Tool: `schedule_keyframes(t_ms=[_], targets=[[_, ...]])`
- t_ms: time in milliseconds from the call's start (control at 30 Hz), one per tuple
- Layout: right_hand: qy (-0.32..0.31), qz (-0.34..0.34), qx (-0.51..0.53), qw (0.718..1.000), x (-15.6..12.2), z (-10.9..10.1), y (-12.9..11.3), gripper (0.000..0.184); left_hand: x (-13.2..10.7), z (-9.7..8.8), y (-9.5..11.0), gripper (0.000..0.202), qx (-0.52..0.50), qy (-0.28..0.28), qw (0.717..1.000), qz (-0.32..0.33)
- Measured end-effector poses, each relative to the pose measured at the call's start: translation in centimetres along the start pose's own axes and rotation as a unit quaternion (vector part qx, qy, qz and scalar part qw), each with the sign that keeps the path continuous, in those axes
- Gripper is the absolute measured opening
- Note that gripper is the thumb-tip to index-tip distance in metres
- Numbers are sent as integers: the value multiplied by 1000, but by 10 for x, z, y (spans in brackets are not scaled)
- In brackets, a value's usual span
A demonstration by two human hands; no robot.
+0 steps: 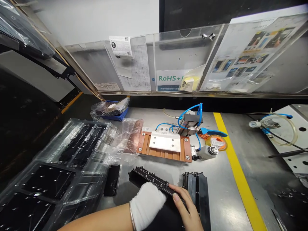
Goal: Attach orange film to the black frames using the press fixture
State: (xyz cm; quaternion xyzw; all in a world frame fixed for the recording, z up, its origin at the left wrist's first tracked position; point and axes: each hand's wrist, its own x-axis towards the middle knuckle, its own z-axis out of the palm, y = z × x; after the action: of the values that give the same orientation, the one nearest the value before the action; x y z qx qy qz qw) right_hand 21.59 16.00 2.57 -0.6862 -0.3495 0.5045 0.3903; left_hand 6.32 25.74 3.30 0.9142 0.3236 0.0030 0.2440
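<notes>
In front of me a black plastic panel (154, 176) is held tilted, its raised edge lined with small round bosses. My left hand (148, 203), in a white glove, is curled against the panel near its middle; its fingertips are hidden. My bare right hand (184, 205) grips the same panel by its right edge, fingers along the rim. Close by on the right stand several more black plastic parts (202, 195), side by side. A small flat black piece (112, 180) lies on the bench to the left.
Clear plastic trays (81, 199) with black panels fill the left side. Behind the panel sits an orange-brown fixture (141, 141) with a white plate, blue air tubes and a cylinder (192, 120). A metal-capped bottle (207, 152) and yellow tape line (237, 178) are rightward.
</notes>
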Motion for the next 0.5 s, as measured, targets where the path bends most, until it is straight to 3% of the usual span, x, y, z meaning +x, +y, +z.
schedule_keyframes(t_ms=[100, 200, 400, 500], targets=[[12, 0, -7, 1000, -1, -2, -2, 50, -3, -2, 4, 27, 4, -18, 1000, 8], [20, 11, -20, 1000, -5, -4, -8, 50, -7, -16, -1, 20, 13, -36, 999, 13], [24, 10, -43, 999, -8, -9, -9, 48, -17, -55, -13, 15, 146, -187, 968, -82], [-7, 15, -71, 997, -5, -11, -5, 47, -17, -62, -14, 15, 179, -213, 955, -104]])
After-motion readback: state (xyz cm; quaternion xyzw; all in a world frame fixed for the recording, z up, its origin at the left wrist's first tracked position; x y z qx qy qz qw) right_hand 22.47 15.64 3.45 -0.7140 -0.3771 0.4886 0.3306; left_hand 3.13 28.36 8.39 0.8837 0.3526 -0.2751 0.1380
